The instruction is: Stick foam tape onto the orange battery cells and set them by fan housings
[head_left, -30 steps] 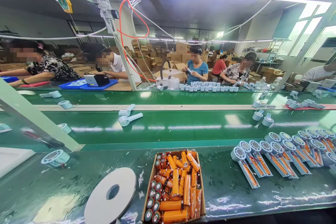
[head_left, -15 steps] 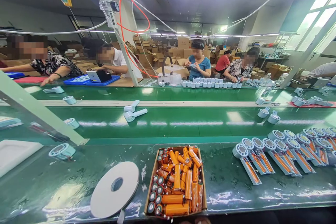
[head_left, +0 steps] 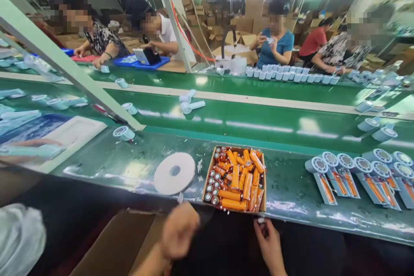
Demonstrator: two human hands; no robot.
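My left hand [head_left: 181, 230] is slightly blurred, its fingers curled closed below the table edge. It is just under the loose end [head_left: 180, 198] of a flat roll of white tape [head_left: 164, 177]; whether it touches that end I cannot tell. At the table's front edge, my right hand [head_left: 270, 239] pinches a small white piece [head_left: 260, 220] between thumb and fingers. Close above it stands a cardboard box [head_left: 265, 185] packed with orange-wrapped battery packs [head_left: 234, 177], with wires and small white connectors among them.
Rows of pale blue round-headed housings [head_left: 330, 181] with orange packs lie on the right. A single housing [head_left: 123, 133] sits near the slanted post [head_left: 80, 73]. Beyond runs a green conveyor [head_left: 226, 116] with pale blue parts [head_left: 190, 105]. Co-workers sit across it; a white tray [head_left: 87, 131] is left.
Both my hands have come into view below the table edge. The camera has tilted down and turned left, so the box and roll appear higher and further right.
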